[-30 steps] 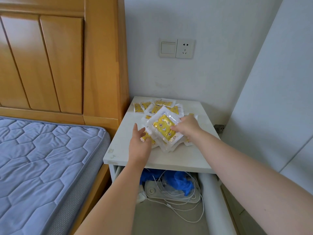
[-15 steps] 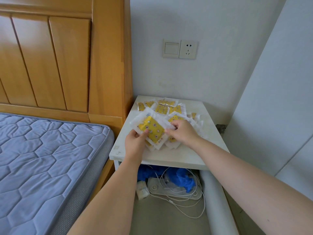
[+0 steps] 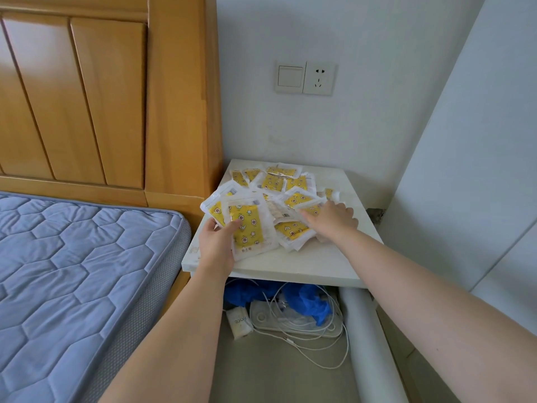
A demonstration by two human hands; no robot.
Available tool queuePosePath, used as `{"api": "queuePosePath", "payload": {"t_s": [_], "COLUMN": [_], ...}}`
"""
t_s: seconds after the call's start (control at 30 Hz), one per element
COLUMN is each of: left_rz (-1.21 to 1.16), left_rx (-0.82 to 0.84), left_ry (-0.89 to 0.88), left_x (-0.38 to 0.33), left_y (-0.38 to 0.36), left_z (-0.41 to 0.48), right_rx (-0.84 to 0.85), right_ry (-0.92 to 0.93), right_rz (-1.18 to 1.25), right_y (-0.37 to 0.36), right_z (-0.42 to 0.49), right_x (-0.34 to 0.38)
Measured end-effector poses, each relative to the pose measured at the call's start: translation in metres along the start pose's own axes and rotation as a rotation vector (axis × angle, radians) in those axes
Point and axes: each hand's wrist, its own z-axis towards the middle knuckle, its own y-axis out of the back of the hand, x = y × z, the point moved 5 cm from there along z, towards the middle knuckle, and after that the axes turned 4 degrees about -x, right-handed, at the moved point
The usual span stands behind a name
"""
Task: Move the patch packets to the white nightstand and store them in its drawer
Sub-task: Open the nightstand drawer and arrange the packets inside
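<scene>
The blue quilted mattress (image 3: 72,271) and wooden headboard (image 3: 87,97) fill the left of the view. A small white worktop (image 3: 319,263) stands in the corner against the headboard post. No drawer shows on it, so I judge it to be the pick-up point, not the nightstand. On the floor beneath lie a blue bag (image 3: 305,301), a power strip (image 3: 290,324) with tangled white cables, and a white roll (image 3: 366,330) to the right.

Task items: the loose patch packets (image 3: 279,181) lie scattered and overlapping across the rear and middle of the worktop. A held stack (image 3: 247,228) sits at the front left edge.

Left hand (image 3: 216,242): it grips the held stack from below, thumb across the top face. At least two packets are fanned in it.

Right hand (image 3: 328,221): it lies on the loose packets at the right of the heap, thumb tip touching one. Whether that packet is pinched cannot be told.

Change noted: half a second ago both hands met at the stack. The right hand has since let it go and moved right onto the heap, and the stack has shifted left.

Assessment: gathering is under way, one packet at a time. Most packets remain on the worktop. Carrying and stowing in the drawer are not yet begun.
</scene>
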Motion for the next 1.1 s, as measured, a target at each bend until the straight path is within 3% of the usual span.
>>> {"api": "queuePosePath", "payload": {"t_s": [0.13, 0.27, 0.43, 0.6, 0.63, 0.7, 0.77, 0.83, 0.93, 1.1], "left_rz": [-0.049, -0.055, -0.073, -0.078, -0.080, -0.079, -0.065, -0.029, 0.058, 0.202], "left_rx": [-0.005, -0.007, 0.011, 0.021, 0.022, 0.021, 0.015, 0.000, -0.038, -0.044], "left_ry": [0.021, 0.015, 0.022, 0.026, 0.026, 0.024, 0.019, 0.012, -0.021, -0.108], "left_x": [0.001, 0.000, -0.002, -0.002, -0.002, -0.003, -0.003, -0.002, -0.001, 0.000], "left_y": [0.000, -0.001, 0.000, -0.001, -0.001, -0.001, 0.000, 0.000, 0.000, -0.001], "left_z": [-0.001, -0.002, -0.002, -0.002, -0.002, -0.002, -0.001, 0.000, 0.002, 0.005], "right_rx": [0.051, -0.007, 0.098, -0.269, -0.227, 0.032, 0.308, 0.409, 0.306, 0.158], "right_ry": [-0.116, -0.160, -0.204, -0.265, -0.278, -0.266, -0.208, -0.082, 0.048, 0.097], "right_rz": [-0.056, 0.131, 0.255, 0.706, 0.817, 0.955, 0.837, 0.496, 0.094, -0.003], "right_y": [-0.004, 0.002, 0.018, 0.046, 0.046, 0.034, 0.014, 0.000, -0.006, 0.000], "right_z": [0.004, 0.005, 0.011, 0.015, 0.016, 0.017, 0.010, -0.001, -0.009, -0.013], "right_x": [-0.023, -0.032, -0.040, -0.038, -0.030, -0.005, 0.018, 0.032, 0.043, 0.046]}}
